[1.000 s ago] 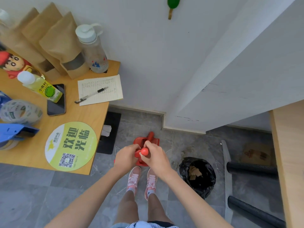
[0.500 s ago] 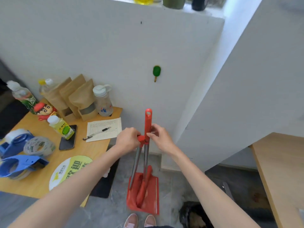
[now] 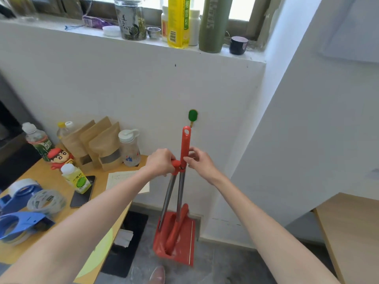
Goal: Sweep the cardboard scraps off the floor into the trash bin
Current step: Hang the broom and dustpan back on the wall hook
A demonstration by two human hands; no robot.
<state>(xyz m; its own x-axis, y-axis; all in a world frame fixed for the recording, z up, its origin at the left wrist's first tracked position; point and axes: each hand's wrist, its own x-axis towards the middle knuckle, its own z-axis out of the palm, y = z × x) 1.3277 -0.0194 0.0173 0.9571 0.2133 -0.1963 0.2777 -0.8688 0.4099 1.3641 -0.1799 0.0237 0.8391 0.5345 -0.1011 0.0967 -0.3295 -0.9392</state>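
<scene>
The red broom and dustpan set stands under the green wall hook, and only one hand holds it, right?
No, both hands hold it. The head view shows the left hand gripping the red broom and dustpan set and the right hand pinching its handle, under the green wall hook.

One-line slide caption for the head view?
Left hand and right hand hold the red broom-and-dustpan set upright below a green wall hook.

The tall yellow bottle (image 3: 178, 21) reads 糖雪梨; the small yellow-green bottle (image 3: 77, 178) reads 小青柠.
</scene>
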